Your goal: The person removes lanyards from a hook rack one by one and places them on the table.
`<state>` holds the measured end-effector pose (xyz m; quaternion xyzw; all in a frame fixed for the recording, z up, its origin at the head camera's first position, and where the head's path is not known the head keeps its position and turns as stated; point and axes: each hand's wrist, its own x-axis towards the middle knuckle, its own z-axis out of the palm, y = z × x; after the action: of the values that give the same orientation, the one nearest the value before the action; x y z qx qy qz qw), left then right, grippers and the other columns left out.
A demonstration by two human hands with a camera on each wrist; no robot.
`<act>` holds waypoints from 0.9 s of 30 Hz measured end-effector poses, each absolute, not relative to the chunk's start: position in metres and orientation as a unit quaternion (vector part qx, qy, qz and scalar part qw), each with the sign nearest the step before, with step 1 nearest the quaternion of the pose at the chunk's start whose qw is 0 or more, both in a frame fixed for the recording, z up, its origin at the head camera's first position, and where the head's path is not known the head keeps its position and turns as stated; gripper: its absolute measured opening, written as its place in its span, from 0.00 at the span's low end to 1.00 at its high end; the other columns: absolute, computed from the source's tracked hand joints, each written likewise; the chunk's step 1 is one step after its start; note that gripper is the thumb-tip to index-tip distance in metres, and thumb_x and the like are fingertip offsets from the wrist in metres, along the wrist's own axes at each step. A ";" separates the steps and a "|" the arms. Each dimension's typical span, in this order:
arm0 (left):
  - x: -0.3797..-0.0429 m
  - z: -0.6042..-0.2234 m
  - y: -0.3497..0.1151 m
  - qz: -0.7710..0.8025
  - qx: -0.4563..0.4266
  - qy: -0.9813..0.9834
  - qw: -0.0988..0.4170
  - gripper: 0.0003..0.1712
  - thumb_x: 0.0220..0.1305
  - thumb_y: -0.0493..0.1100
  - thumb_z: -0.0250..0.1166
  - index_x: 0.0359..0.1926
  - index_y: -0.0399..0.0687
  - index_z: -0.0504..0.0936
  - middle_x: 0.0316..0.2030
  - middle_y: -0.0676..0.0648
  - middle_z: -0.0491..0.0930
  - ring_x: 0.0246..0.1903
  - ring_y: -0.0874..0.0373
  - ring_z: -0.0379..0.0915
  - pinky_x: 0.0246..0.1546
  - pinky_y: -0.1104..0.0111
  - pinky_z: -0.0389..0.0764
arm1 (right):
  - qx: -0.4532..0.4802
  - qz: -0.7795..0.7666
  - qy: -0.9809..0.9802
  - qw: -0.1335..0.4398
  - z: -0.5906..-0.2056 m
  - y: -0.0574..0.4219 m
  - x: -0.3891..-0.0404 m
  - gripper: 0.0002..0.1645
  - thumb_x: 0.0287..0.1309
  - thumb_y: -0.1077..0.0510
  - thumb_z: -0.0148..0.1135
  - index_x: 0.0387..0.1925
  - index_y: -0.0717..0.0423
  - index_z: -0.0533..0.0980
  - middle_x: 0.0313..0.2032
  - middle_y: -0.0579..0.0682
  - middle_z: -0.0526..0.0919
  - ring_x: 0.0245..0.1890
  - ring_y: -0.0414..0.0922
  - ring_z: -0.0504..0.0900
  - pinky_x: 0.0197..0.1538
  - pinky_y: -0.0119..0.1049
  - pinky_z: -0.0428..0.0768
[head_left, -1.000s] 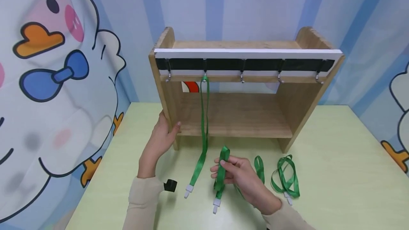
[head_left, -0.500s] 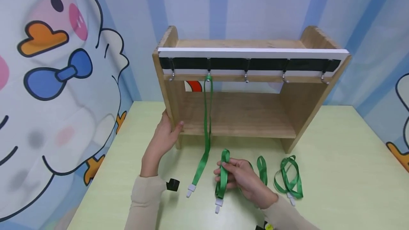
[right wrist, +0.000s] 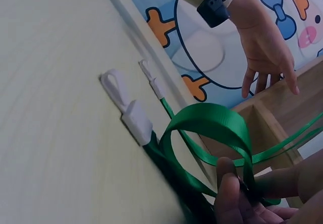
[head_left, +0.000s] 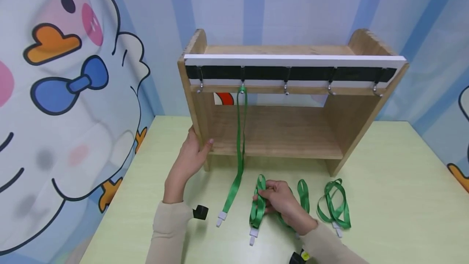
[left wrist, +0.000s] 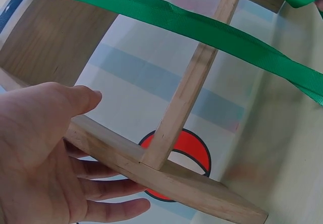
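Note:
My left hand (head_left: 188, 156) grips the left side panel of a wooden shelf rack (head_left: 278, 131); in the left wrist view its thumb lies on one side of the panel (left wrist: 118, 156) and the fingers on the other. My right hand (head_left: 285, 202) pinches a folded green lanyard (head_left: 258, 212) low in front of the rack. That lanyard makes a loop in the right wrist view, with its white plastic clip (right wrist: 137, 122) trailing near the tabletop. Another green lanyard (head_left: 239, 146) hangs from the second hook from the left, its clip (head_left: 221, 218) reaching down toward the table.
Several metal hooks (head_left: 286, 89) line the black strip (head_left: 307, 73) on the rack's front rail. To the right, two more green lanyards lie on the table (head_left: 388, 199): one partly behind my right hand (head_left: 303, 194), one coiled (head_left: 344, 209). A cartoon-printed cloth (head_left: 307, 7) stands behind.
The head view has shifted slightly, so everything sits further right. My right fingers have closed in behind the lanyard, whose folds now spread a little wider. My left hand keeps its place on the rack.

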<state>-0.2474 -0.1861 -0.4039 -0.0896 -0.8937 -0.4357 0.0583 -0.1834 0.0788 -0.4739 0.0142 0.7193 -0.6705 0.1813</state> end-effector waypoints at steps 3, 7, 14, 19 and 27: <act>-0.247 -0.404 -0.187 -0.436 -0.088 -0.894 0.057 0.46 0.77 0.47 0.55 0.78 0.30 0.37 0.71 0.27 0.55 0.67 0.34 0.62 0.58 0.42 0.74 | 0.010 -0.659 0.734 0.164 -0.476 0.077 -0.184 0.12 0.69 0.69 0.55 0.49 0.74 0.76 0.31 0.57 0.88 0.20 0.40 0.83 0.24 0.31 0.81; -0.248 -0.405 -0.188 -0.436 -0.092 -0.893 0.057 0.46 0.77 0.47 0.54 0.78 0.30 0.37 0.71 0.27 0.56 0.67 0.34 0.62 0.59 0.42 0.74 | 0.020 -0.645 0.753 0.131 -0.477 0.075 -0.184 0.20 0.67 0.71 0.58 0.59 0.74 0.71 0.29 0.58 0.87 0.18 0.41 0.81 0.21 0.31 0.79; -0.247 -0.407 -0.188 -0.440 -0.097 -0.891 0.058 0.46 0.77 0.47 0.55 0.78 0.33 0.37 0.71 0.29 0.56 0.67 0.35 0.62 0.60 0.43 0.73 | 0.028 -0.607 0.788 0.099 -0.478 0.073 -0.186 0.37 0.63 0.71 0.63 0.71 0.71 0.61 0.19 0.51 0.82 0.13 0.42 0.74 0.18 0.33 0.77; -0.246 -0.407 -0.189 -0.440 -0.096 -0.891 0.056 0.46 0.77 0.47 0.55 0.78 0.33 0.37 0.71 0.30 0.56 0.67 0.36 0.62 0.59 0.43 0.74 | 0.012 -0.577 0.808 0.113 -0.478 0.074 -0.184 0.37 0.64 0.68 0.64 0.71 0.70 0.62 0.14 0.51 0.76 0.09 0.42 0.72 0.16 0.34 0.74; -0.247 -0.406 -0.188 -0.434 -0.104 -0.893 0.063 0.45 0.77 0.47 0.55 0.77 0.30 0.39 0.70 0.27 0.57 0.66 0.35 0.64 0.60 0.43 0.73 | 0.005 -0.517 0.845 0.138 -0.468 0.083 -0.179 0.38 0.68 0.61 0.63 0.73 0.68 0.59 0.17 0.54 0.80 0.09 0.43 0.76 0.15 0.34 0.76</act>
<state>-0.2475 -0.1883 -0.4059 -0.1038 -0.8925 -0.4344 0.0627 -0.1791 0.0826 -0.4676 0.0047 0.8447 -0.5171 0.1384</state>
